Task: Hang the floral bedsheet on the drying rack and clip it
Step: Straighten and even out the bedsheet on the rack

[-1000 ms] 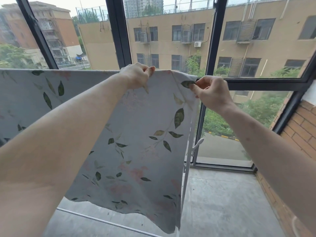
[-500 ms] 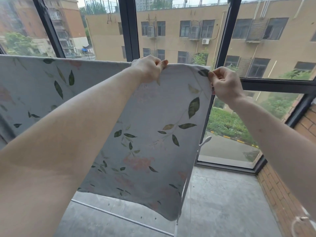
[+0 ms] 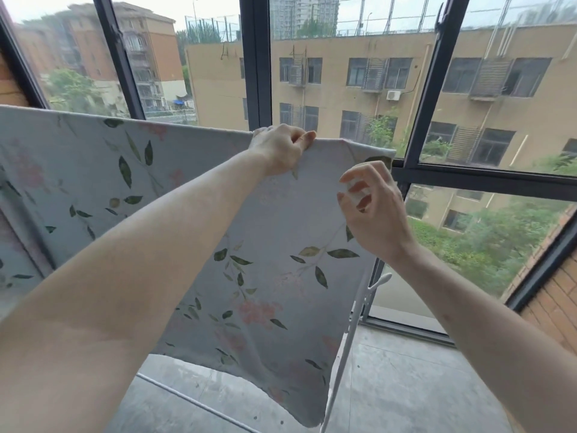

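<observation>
One big floral bedsheet (image 3: 274, 260) hangs over the top of the drying rack, spread from nine o'clock across to the middle and dropping down toward six o'clock. So the hanging part looks done. One white rack leg (image 3: 346, 348) shows at five o'clock, by the sheet's right edge. Two bare hands are up. The left hand (image 3: 278, 151), near twelve o'clock, pinches the sheet's top edge tight. The right hand (image 3: 371, 204), at about two o'clock, has loose, curled fingers just in front of the cloth and holds nothing. I count zero clips, so I think the clipping is left to do.
</observation>
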Demonstrator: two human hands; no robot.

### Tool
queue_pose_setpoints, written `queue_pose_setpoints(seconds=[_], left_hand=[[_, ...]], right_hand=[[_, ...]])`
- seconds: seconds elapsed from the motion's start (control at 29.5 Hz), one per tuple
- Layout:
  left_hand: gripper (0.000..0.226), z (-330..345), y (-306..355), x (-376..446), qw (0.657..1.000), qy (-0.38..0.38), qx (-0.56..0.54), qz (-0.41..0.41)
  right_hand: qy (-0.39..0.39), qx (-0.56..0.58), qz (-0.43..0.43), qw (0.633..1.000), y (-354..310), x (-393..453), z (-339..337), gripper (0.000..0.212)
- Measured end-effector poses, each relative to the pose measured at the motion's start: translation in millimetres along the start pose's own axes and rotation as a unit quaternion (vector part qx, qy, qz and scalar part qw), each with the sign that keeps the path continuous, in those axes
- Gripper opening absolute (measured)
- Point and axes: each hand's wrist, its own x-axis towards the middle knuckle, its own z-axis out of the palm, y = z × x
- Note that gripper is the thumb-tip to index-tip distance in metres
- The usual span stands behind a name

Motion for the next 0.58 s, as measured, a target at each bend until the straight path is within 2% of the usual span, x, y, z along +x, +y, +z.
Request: queue_pose_setpoints(seconds=[0.1, 0.2, 0.41, 0.48, 0.58], left_hand=[[0.035, -3.6, -13.6, -6.7, 0.998, 0.040, -0.040, 0.021], [0.039, -19.6, -32.5, -16.2, 0.996, 0.090, 0.019, 0.009], [0.052, -46.6, -77.4, -42.1, 0.990, 0.037, 0.130, -0.032], [0.059, -52.5, -84.1, -51.6, 0.987, 0.028, 0.155, -0.027], [0.064, -69.1, -104.0, -70.6, 0.985, 0.034, 0.149, -0.079]], right_hand=[[-0.012, 0.010, -0.011, 1.000, -0.4, 8.7, 0.1, 0.018], [-0.019, 0.026, -0.024, 0.999, -1.9, 23.7, 6.7, 0.020], [-0.047, 0.005, -0.111, 0.993, -23.9, 59.5, 41.2, 0.026], [-0.067, 0.007, -0.116, 0.991, -33.6, 70.5, 57.9, 0.030], [-0.117, 0.002, -0.100, 0.988, -48.6, 81.4, 95.9, 0.037]])
